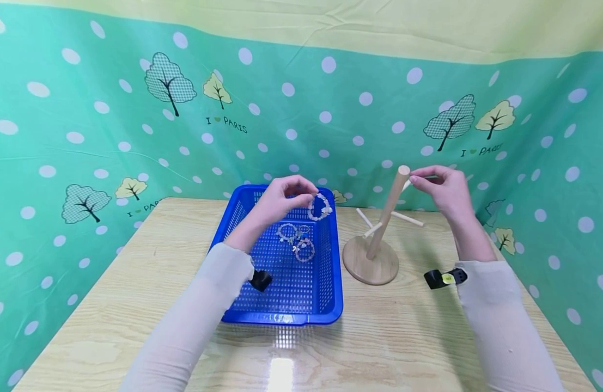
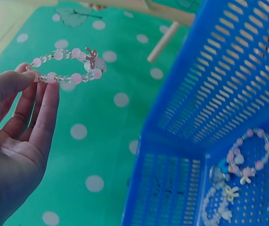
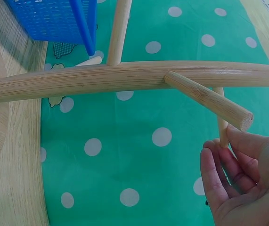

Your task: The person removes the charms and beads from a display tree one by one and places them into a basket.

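Note:
Between thumb and fingertips, my left hand [image 1: 284,200] pinches a bracelet [image 2: 76,78] of pink and clear beads with a bow charm. In the head view this bracelet hangs above the far right part of a blue basket [image 1: 281,318]. Several more beaded bracelets [image 2: 259,165] lie on the basket floor. Right of the basket stands a tilted-looking wooden rack [image 1: 388,209] with a round base and several pegs. My right hand [image 1: 444,191] is at its top, and in the right wrist view the thumb and fingers pinch the end of one peg [image 3: 223,128].
The basket and rack stand on a light wood table [image 1: 394,337]. Behind and on both sides hangs a green dotted cloth [image 1: 262,130] with tree prints. A black wrist camera [image 1: 261,280] on the left sleeve sits over the basket; another [image 1: 433,279] is on the right sleeve.

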